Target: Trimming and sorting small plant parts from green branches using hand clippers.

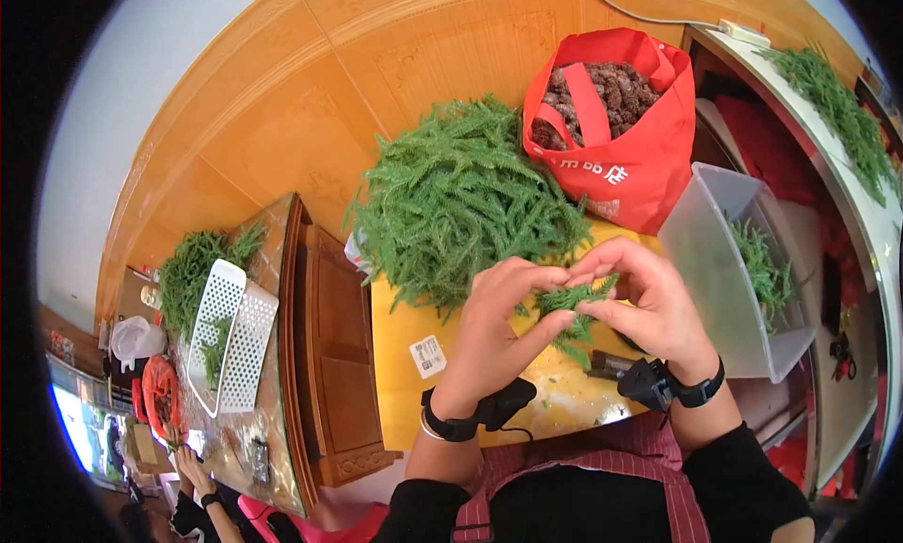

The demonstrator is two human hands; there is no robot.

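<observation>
In front of my chest, both hands are closed on a small green artificial pine sprig (564,301). My left hand (505,322) pinches it from one side, its thumb pointing toward the needles. Curled in from the other side, my right hand (647,303) grips it between thumb and fingers, and the fingertips of the two hands nearly meet. Beneath them is a yellow tabletop (400,393). A big heap of pine sprigs (470,200) lies just beyond my left hand. A white label (428,357) rests left of my left wrist, and a dark object (609,364) lies near my right wrist.
Behind the heap stands a red bag (625,181) of pine cones (616,92). A translucent bin (720,303) with sprigs is at right, near a white shelf (800,101). At left, a wooden cabinet (343,393) and a white perforated basket (256,350); another person's hands (195,472) work beyond.
</observation>
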